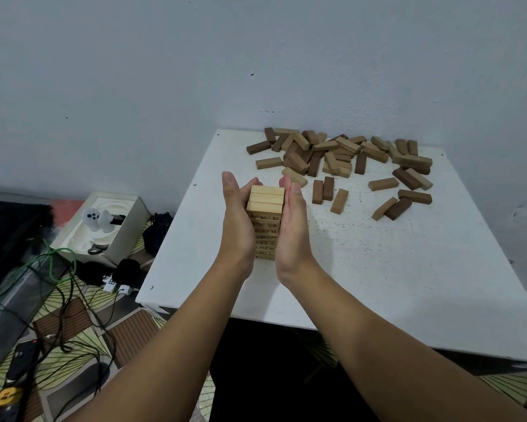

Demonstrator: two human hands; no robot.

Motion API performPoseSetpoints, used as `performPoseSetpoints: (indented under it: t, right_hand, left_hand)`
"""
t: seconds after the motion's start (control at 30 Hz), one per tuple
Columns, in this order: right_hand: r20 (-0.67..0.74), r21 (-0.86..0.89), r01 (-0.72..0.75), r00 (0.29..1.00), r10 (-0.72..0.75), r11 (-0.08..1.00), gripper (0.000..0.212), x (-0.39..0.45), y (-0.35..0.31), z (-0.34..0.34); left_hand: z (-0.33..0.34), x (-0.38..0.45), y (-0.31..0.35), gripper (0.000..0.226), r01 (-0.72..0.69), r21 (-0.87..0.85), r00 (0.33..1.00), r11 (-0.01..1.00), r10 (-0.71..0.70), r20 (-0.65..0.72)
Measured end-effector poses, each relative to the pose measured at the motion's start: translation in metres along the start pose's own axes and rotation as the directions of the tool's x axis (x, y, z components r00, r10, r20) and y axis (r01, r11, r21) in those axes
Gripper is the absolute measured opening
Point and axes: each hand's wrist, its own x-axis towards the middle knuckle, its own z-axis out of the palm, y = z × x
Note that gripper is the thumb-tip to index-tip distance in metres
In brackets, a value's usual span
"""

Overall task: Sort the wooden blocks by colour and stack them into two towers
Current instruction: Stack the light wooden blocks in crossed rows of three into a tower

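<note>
Pale wooden block tower [264,226] stands near the left edge of the white table [378,269]. Left hand [237,220] and right hand [292,220], fingers straight, press flat against its sides: squaring step. Loose heap of brown and tan wooden blocks [341,159] lies along the far edge. Next: release gently, start second tower. No containers on table.

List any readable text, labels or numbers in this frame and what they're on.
None can be read.
Light tower: dark printed marks on the block sides facing the camera, too small and blurred to read.
White adapter on the floor: a small dark label, unreadable.
Brown blocks: no markings visible.
</note>
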Motion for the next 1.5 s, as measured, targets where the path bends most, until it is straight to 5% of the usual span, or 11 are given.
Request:
performPoseSetpoints:
  t: [0.23, 0.37, 0.5, 0.93, 1.17, 1.4, 1.5]
  right_hand:
    - [-0.001, 0.005, 0.022, 1.0, -0.022, 1.0, 0.079, 0.002, 0.003, -0.002]
    - [-0.053, -0.067, 0.098, 0.993, -0.102, 0.993, 0.046, 0.012, 0.011, -0.01]
    - [-0.015, -0.143, 0.146, 0.989, -0.15, 0.979, 0.052, 0.014, 0.009, -0.014]
    - [-0.045, -0.178, 0.107, 0.992, -0.117, 0.978, 0.025, 0.027, 0.015, -0.014]
    - [-0.015, -0.194, 0.08, 0.996, -0.084, 0.978, 0.051, 0.036, 0.027, -0.019]
    - [-0.018, -0.276, 0.161, 0.985, -0.172, 0.948, 0.05, 0.032, 0.022, -0.041]
    - [-0.022, -0.386, 0.157, 0.984, -0.179, 0.909, 0.04, 0.033, 0.02, -0.064]
  left_hand:
    - [0.001, -0.002, 0.002, 0.077, -0.002, -0.006, 1.0, 1.0, 0.002, 0.012]
    - [-0.002, -0.002, 0.003, 0.078, -0.014, -0.007, 0.999, 1.0, 0.015, 0.037]
    - [-0.008, 0.004, 0.006, 0.08, -0.048, 0.007, 0.997, 0.999, 0.048, 0.061]
    - [0.0, -0.001, 0.011, 0.076, -0.075, 0.052, 0.996, 0.996, 0.072, 0.052]
    - [0.002, -0.002, 0.009, 0.074, -0.09, 0.05, 0.996, 0.995, 0.088, 0.033]
    - [-0.013, 0.005, 0.004, 0.084, -0.124, 0.101, 0.989, 0.987, 0.115, 0.091]
    - [-0.039, 0.019, -0.001, 0.059, -0.159, 0.122, 0.986, 0.98, 0.151, 0.075]
